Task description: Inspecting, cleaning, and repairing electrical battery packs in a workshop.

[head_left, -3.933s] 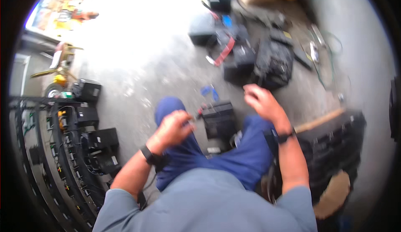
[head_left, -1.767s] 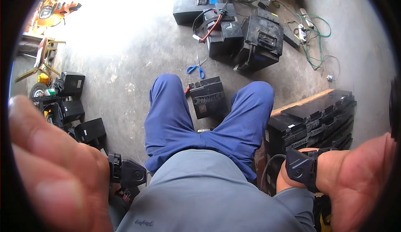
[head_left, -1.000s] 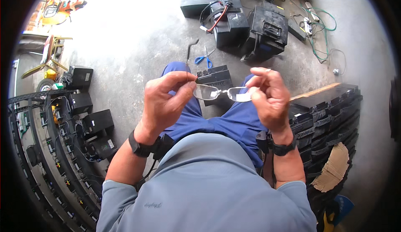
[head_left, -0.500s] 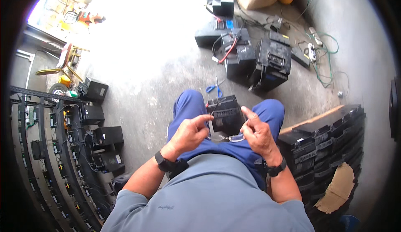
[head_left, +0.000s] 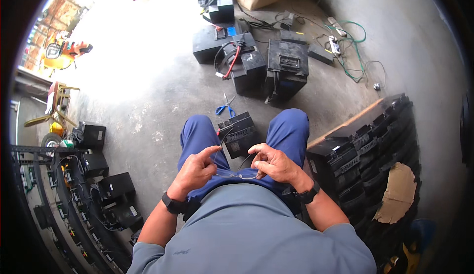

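Observation:
Between my two hands, above my lap, is a pair of clear eyeglasses [head_left: 248,176], its lenses near my waist. My left hand [head_left: 196,168] is closed in a pinch on one temple arm, index finger extended. My right hand [head_left: 276,164] pinches the other arm, fingers bent inward. Beyond the glasses, on the floor between my knees, sits a black battery [head_left: 238,135] with a red-tipped lead at its left corner. Blue-handled scissors [head_left: 225,108] lie just past the battery, blades partly spread.
Larger black battery boxes [head_left: 286,69] with cables stand ahead. Stacked black batteries [head_left: 345,163] line my right, with torn cardboard [head_left: 396,193] on top. To my left are a metal rack [head_left: 74,200], more black boxes [head_left: 117,185] and a chair [head_left: 54,103]. Green cable [head_left: 356,76] trails by the wall.
The whole view has shifted, so the floor items sit further left. My right index finger, pointing up before, is now bent toward the left hand, and the glasses show more plainly between both hands.

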Demonstrator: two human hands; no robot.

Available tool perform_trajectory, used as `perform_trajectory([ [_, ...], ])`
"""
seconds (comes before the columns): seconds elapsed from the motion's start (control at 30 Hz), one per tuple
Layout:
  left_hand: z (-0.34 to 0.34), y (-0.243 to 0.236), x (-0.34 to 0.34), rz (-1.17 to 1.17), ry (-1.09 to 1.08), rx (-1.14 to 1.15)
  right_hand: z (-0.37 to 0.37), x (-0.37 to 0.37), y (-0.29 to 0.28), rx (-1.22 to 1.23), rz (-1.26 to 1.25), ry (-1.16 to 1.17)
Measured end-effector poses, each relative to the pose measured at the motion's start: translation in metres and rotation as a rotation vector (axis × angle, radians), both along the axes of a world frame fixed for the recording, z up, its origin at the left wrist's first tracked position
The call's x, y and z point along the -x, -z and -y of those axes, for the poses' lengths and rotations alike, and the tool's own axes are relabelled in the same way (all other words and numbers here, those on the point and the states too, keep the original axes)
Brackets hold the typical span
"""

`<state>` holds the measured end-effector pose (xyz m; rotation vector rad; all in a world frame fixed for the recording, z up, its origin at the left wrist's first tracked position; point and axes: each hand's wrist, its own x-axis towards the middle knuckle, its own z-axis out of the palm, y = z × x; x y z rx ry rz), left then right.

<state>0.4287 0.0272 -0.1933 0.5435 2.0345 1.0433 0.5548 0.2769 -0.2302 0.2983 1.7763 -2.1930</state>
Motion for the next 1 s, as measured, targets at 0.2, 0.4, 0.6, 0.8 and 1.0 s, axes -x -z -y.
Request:
perform_trajectory([
  [0.2, -0.001, 0.004, -0.001, 0.012, 0.034, 0.021, 0.0, 0.0, 0.004, -0.024, 0.043, -0.043],
  [0.4, -0.003, 0.006, -0.001, 0.01, 0.023, 0.034, -0.002, 0.001, 0.015, -0.008, 0.053, 0.012],
  [0.6, -0.005, 0.009, -0.001, -0.103, 0.099, 0.039, -0.005, 0.001, 0.02, -0.059, 0.087, 0.021],
  [0.8, -0.008, 0.008, -0.005, -0.143, 0.106, 0.035, 0.0, 0.007, 0.017, 0.051, 0.102, 0.098],
  [1.0, -0.011, 0.004, -0.006, -0.157, 0.094, 0.007, 0.001, 0.017, 0.005, -0.002, 0.001, 0.086],
])
